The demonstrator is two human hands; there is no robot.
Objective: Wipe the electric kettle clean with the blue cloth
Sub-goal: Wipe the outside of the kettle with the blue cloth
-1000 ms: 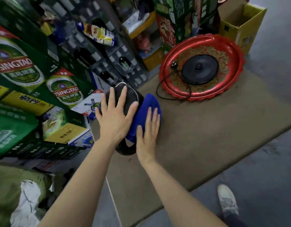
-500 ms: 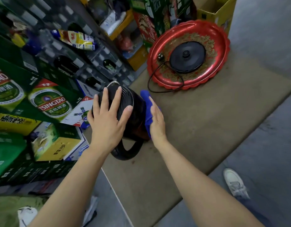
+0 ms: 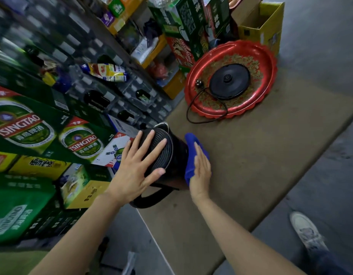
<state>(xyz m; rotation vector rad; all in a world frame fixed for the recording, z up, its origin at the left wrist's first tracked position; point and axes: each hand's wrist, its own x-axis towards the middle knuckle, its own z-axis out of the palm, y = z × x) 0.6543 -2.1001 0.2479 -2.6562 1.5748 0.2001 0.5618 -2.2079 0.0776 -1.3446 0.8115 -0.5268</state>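
Note:
A black electric kettle (image 3: 176, 153) stands on the brown mat (image 3: 251, 155), its ribbed lid facing me and its handle at the near side. My left hand (image 3: 138, 165) lies flat on the lid with fingers spread, steadying it. The blue cloth (image 3: 191, 155) is pressed against the kettle's right side under my right hand (image 3: 200, 171), whose fingers are straight and together. The cloth's far end sticks out beyond my fingertips.
The kettle's black base (image 3: 229, 81) with cord and plug sits in a red round tray (image 3: 269, 76) at the mat's far end. Green beer cartons (image 3: 22, 124) and bottle crates (image 3: 92, 92) stack up at left. A yellow box (image 3: 269, 30) stands behind the tray. My shoe (image 3: 306, 231) is at lower right.
My right hand has slid with the cloth from the kettle's upper surface down onto its right side. My left hand has stayed on the lid. The camera view has shifted.

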